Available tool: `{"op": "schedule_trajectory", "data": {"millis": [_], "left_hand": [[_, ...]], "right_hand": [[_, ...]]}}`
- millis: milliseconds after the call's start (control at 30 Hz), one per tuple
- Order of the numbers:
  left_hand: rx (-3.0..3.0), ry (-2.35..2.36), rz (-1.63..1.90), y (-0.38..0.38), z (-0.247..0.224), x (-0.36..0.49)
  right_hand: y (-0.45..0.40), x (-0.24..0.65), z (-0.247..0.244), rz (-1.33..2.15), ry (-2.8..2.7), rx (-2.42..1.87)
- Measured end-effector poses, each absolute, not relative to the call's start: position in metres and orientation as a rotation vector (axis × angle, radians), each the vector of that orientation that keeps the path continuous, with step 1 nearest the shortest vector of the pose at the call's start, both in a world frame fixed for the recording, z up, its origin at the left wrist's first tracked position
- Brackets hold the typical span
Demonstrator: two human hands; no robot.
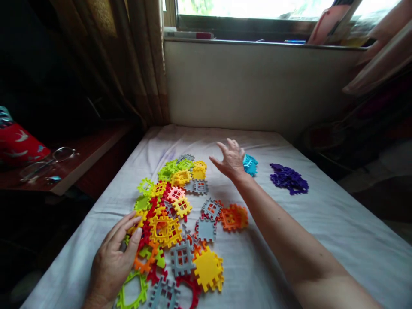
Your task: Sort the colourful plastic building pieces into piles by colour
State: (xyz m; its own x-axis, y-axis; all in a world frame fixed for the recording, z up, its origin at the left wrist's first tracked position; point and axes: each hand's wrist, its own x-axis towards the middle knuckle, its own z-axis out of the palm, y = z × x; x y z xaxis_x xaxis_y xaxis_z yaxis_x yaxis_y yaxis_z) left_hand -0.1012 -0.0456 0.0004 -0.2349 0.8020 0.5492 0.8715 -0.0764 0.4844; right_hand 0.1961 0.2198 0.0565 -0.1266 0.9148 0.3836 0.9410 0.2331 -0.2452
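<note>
My left hand point(112, 251) rests at the left edge of a loose heap of plastic interlocking tiles. Its fingers are apart, the fingertips touching a yellow tile point(140, 219). Red, lime green, yellow, orange, pink and grey tiles overlap in this heap, some with window cut-outs, like the grey window tile point(183, 257). Farther forward, my right hand point(232, 159) is spread with nothing visible in it. It is just left of a small stack of blue tiles point(251, 165), partly covering it. Orange tiles point(234, 217) lie together right of the heap.
A pile of dark purple tiles point(289, 178) lies on the white sheet point(325, 214) to the right. At the left, glasses point(64, 154) and a red patterned container point(19, 143) stand on a wooden table point(93, 150). A wall point(222, 86) rises beyond the bed, under a window.
</note>
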Motion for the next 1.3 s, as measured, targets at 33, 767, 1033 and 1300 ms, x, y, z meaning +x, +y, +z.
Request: {"op": "schedule_trajectory", "data": {"millis": [33,767,1033,1300], "left_hand": [[-1.882,-2.073,-1.213,-0.046,0.000,-0.101],[-1.832,-2.110,-1.063,-0.035,-0.012,-0.103],[-1.909,-2.030,-1.108,-0.034,-0.009,-0.102],[-2.029,-2.020,-1.159,-0.039,-0.003,-0.100]], "right_hand": [[0.221,0.174,0.063,0.023,-2.150,-1.652],[0.099,0.127,0.084,0.309,-2.790,-1.139],[0.137,0.130,0.101,0.328,-2.517,-1.485],[0.187,0.117,0.068,0.453,-2.516,-1.789]]}}
